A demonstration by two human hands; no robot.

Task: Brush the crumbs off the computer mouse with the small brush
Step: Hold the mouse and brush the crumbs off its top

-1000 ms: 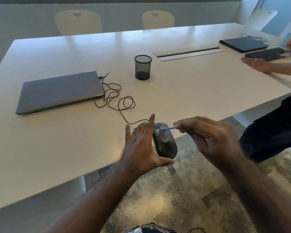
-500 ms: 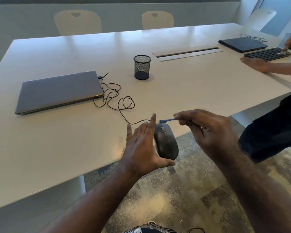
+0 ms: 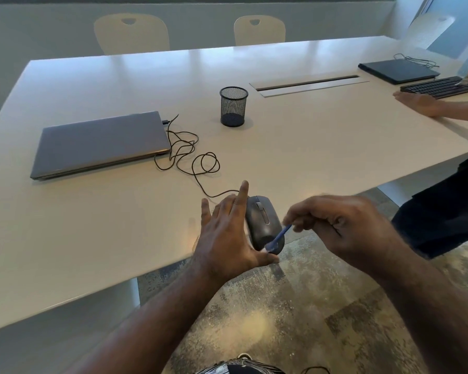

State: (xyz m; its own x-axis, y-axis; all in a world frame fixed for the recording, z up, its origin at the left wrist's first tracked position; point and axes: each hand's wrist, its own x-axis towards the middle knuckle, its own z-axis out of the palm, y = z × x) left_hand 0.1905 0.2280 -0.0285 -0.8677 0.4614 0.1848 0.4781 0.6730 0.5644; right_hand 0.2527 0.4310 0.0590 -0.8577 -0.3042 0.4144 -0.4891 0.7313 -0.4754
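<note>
A dark grey wired computer mouse (image 3: 262,220) sits at the near edge of the white table (image 3: 119,225). My left hand (image 3: 227,236) clasps its left side, thumb under the rear end and fingers stretched along the side. My right hand (image 3: 346,228) pinches a small blue brush (image 3: 278,237), whose pale tip touches the rear right of the mouse near my left thumb. No crumbs are visible at this size. The mouse cable (image 3: 192,157) runs in loose loops back to a closed grey laptop (image 3: 100,143).
A black mesh pen cup (image 3: 233,106) stands behind the mouse. A cable slot (image 3: 308,83) lies further back. At the right, another person's hand (image 3: 416,102) rests by a black keyboard (image 3: 441,87) and dark laptop (image 3: 397,71). Two chairs stand beyond the table.
My right hand swung the brush from the front of the mouse, near the wheel, down to its rear right end. My left hand kept its hold.
</note>
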